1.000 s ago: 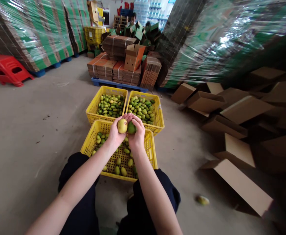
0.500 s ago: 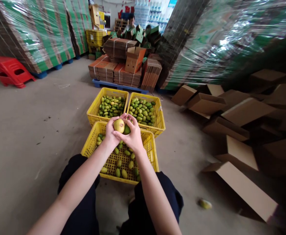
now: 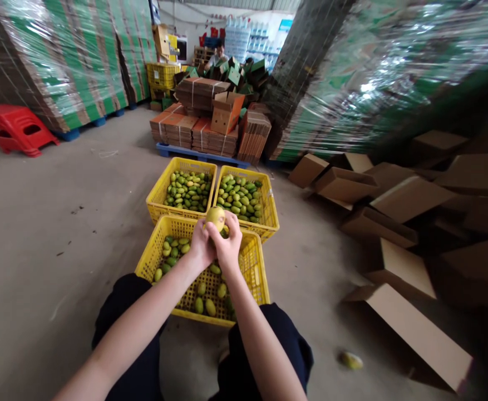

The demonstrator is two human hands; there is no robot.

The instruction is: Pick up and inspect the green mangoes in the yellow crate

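A yellow mango (image 3: 215, 216) with a pale blemish is held up where my two hands meet. My left hand (image 3: 201, 245) is closed at its left side and underneath, its fingers partly hidden. From the right, my right hand (image 3: 229, 245) curls its thumb and fingers about the fruit. A bit of greener mango (image 3: 225, 231) shows between that thumb and fingers. Below both hands stands the near yellow crate (image 3: 257, 267), with scattered green mangoes (image 3: 199, 305) on its perforated floor and more heaped at its left.
Two more yellow crates, left (image 3: 157, 207) and right (image 3: 271, 207), hold many mangoes just beyond. Flattened cartons (image 3: 214, 136) lie on a blue pallet behind. Cardboard boxes (image 3: 410, 328) litter the right; one mango (image 3: 351, 360) lies on the floor. A red stool (image 3: 18, 129) stands left.
My hands have drawn closer together, and the yellow mango has shifted right and turned between them. Less of the green mango shows. The view has tilted up slightly.
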